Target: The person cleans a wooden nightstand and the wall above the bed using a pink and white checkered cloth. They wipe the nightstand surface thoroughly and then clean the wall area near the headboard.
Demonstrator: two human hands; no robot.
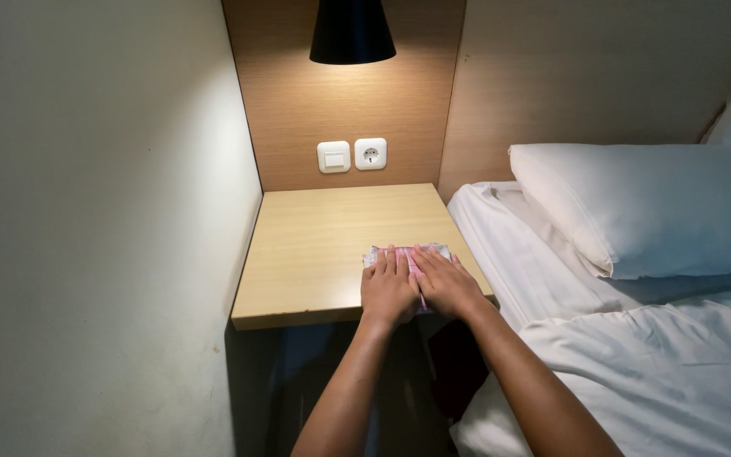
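Both hands, left (pixel 388 292) and right (pixel 445 283), lie flat, fingers together, pressing a cloth (pixel 408 253) under them; it looks soft, light; grip its edge beyond the fingertips

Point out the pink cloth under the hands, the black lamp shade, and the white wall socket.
Pink and white folded cloth (pixel 433 250): head view, far edge showing beyond the fingers.
Black cone-shaped lamp shade (pixel 352 32): head view, middle of the shade.
White round-faced wall socket (pixel 370 154): head view, centre of the plate.
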